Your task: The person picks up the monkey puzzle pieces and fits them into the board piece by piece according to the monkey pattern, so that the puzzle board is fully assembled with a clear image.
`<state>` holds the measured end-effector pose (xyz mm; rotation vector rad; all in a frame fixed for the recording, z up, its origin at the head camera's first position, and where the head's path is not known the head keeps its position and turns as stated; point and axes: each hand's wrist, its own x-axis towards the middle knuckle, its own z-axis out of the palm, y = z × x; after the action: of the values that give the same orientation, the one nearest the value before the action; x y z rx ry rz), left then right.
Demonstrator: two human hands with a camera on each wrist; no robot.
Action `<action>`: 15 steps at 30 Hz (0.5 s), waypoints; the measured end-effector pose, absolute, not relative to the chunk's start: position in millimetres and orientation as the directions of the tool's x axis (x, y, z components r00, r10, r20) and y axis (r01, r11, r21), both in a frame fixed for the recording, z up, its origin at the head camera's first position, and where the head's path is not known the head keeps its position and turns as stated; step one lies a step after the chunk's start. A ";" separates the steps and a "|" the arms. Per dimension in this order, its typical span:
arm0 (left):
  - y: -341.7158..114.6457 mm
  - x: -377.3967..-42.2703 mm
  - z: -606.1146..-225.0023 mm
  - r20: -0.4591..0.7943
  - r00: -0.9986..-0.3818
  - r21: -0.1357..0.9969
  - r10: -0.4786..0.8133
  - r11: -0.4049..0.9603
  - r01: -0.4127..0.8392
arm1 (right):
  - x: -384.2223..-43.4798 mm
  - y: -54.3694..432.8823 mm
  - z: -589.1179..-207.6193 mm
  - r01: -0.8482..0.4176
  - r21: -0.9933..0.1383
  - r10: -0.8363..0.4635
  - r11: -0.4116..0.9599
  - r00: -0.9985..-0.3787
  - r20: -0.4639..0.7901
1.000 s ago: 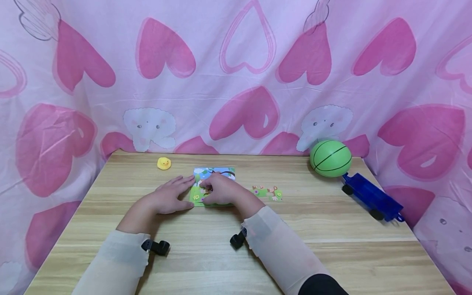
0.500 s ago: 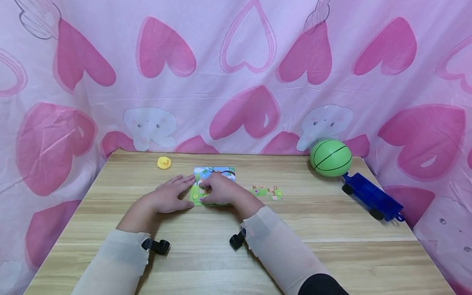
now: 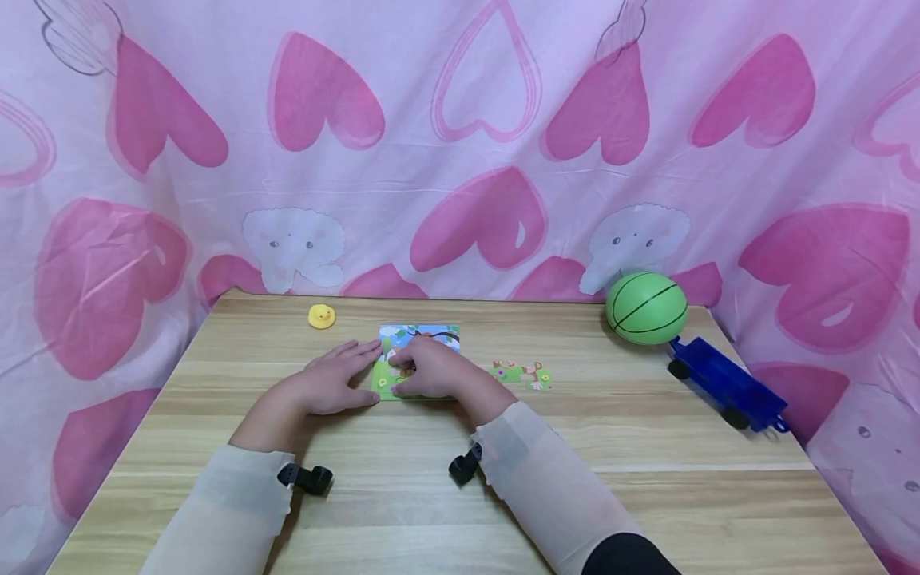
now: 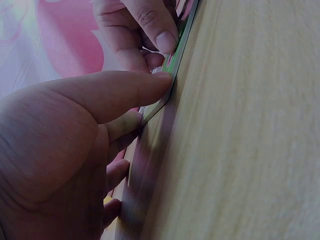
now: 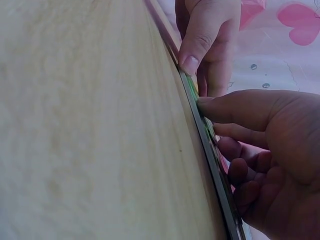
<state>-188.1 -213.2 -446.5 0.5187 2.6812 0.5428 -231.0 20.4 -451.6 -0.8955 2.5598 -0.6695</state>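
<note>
A jigsaw puzzle board (image 3: 420,330) with a blue and green picture lies flat on the wooden table. My left hand (image 3: 332,381) steadies its left side, thumb at the near left corner and forefinger at the left edge, the other fingers spread on the table. Over the middle of the board, my right hand (image 3: 434,369) pinches a puzzle piece (image 3: 407,370) between thumb and forefinger, low on the board; its other fingers are curled, as the right wrist view shows. Most of the piece and the board's right half are hidden under this hand.
Loose puzzle pieces (image 3: 507,374) lie just right of the board. A yellow rubber duck (image 3: 321,316) sits at the back left. At the back right are a green ball (image 3: 646,308) and a blue toy wagon (image 3: 727,385). A pink heart-patterned curtain (image 3: 460,160) hangs behind the table.
</note>
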 end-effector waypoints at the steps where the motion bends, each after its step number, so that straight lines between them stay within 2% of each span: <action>1: -213.1 -188.1 -446.5 -0.265 -0.870 0.428 0.416 0.859 0.280 | -231.0 20.4 -451.9 -0.488 -0.535 -0.652 0.690 -0.741 -0.164; 12: -212.7 -188.4 -446.6 -0.269 -0.870 0.429 0.414 0.860 0.277 | -229.9 19.7 -450.6 -0.518 -0.491 -0.663 0.700 -0.727 -0.178; 15: -212.5 -188.5 -447.5 -0.273 -0.869 0.426 0.412 0.862 0.275 | -230.7 20.9 -449.1 -0.498 -0.517 -0.658 0.696 -0.732 -0.180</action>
<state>-188.5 -212.5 -447.5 0.5116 2.6780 0.5372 -230.7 20.9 -449.1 -0.9047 2.5548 -0.6314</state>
